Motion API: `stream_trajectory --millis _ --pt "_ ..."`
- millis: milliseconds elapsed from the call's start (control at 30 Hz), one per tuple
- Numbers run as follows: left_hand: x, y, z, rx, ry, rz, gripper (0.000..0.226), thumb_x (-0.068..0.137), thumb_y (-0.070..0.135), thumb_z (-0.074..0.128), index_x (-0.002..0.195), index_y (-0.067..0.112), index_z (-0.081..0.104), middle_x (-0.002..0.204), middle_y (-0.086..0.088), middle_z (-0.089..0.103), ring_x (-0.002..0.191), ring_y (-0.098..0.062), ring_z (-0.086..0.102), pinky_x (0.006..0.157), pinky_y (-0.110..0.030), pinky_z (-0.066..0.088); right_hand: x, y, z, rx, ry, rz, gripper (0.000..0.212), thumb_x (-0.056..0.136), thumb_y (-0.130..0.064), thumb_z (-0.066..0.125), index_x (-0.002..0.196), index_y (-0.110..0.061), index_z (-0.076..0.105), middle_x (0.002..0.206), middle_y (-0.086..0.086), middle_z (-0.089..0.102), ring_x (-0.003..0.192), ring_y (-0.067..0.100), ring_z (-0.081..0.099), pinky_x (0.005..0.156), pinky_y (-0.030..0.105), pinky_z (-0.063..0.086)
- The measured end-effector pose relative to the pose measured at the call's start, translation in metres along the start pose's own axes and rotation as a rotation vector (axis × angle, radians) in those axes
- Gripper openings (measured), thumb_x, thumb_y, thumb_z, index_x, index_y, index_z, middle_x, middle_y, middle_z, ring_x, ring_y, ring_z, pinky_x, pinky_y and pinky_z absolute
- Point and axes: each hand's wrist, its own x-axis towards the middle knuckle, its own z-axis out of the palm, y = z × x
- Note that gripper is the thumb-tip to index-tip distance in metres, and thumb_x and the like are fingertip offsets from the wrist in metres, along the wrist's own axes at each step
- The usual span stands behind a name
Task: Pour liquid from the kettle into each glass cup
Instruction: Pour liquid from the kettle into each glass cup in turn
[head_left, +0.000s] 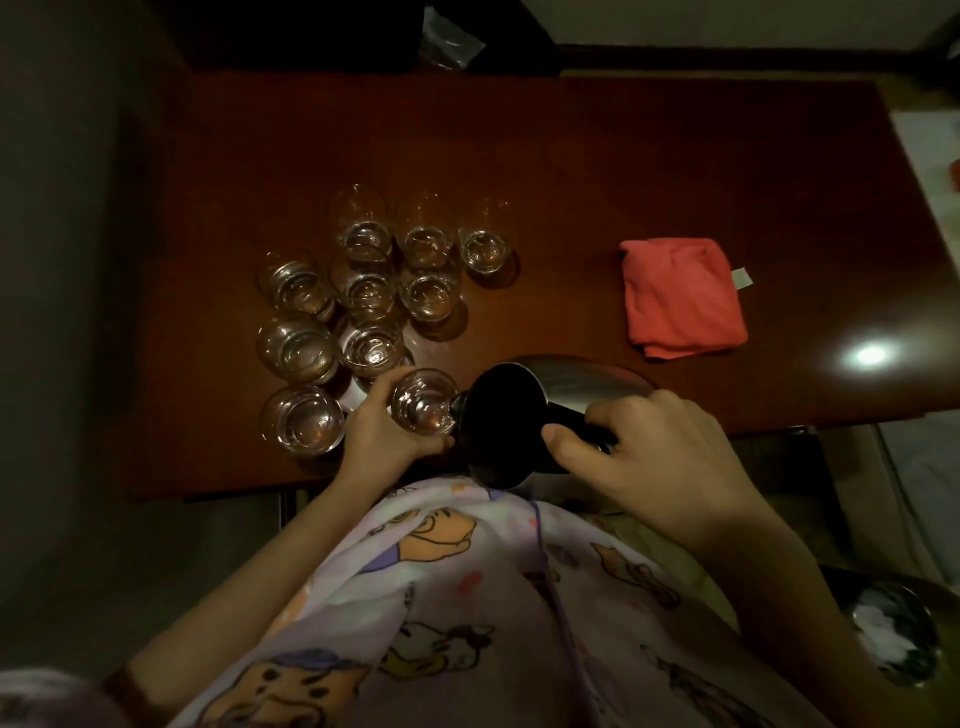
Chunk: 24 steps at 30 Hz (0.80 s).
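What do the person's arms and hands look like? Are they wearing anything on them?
Both arms are bare: no sleeves reach the forearms, and the left hand and right hand have no gloves. I can't make out any rings or watch in the dim light. The body wears a pale lilac garment printed with cartoon characters.

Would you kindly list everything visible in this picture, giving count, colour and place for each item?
glass cups: nine standing, clear, clustered on the left half of the table
held glass cup: one, clear, near the table's front edge, at the kettle's spout
kettle: one, dark metal, tilted toward the held cup, front centre
cloth: one, red-pink, folded, on the table's right part
table: one, dark reddish-brown wood, fills the middle of the view
patterned garment: one, pale lilac with cartoon prints, bottom centre
left hand: one, grips the held glass cup
right hand: one, grips the kettle's handle
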Motion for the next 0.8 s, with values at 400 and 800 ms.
stream_trajectory --millis 400,800 --pt "0.0 0.001 0.0 0.028 0.015 0.01 0.094 0.035 0.04 0.088 0.12 0.031 0.051 0.112 0.006 0.063 0.105 -0.015 0.061 0.093 -0.044 0.05 0.0 0.016 0.008 0.108 0.057 0.022 0.055 0.08 -0.06 0.042 0.046 -0.017 0.039 0.043 0.0 0.038 0.047 0.015 0.041 0.046 0.031 0.025" --pt "-0.003 0.018 -0.004 0.057 0.0 0.057 0.094 0.039 0.031 0.093 0.123 0.026 0.052 0.112 0.01 0.063 0.107 -0.008 0.059 0.096 -0.039 0.049 -0.003 0.044 0.033 0.554 0.284 0.141 0.066 0.072 -0.061 0.046 0.049 0.002 0.043 0.047 0.024 0.039 0.043 0.025 0.032 0.045 0.047 0.031"
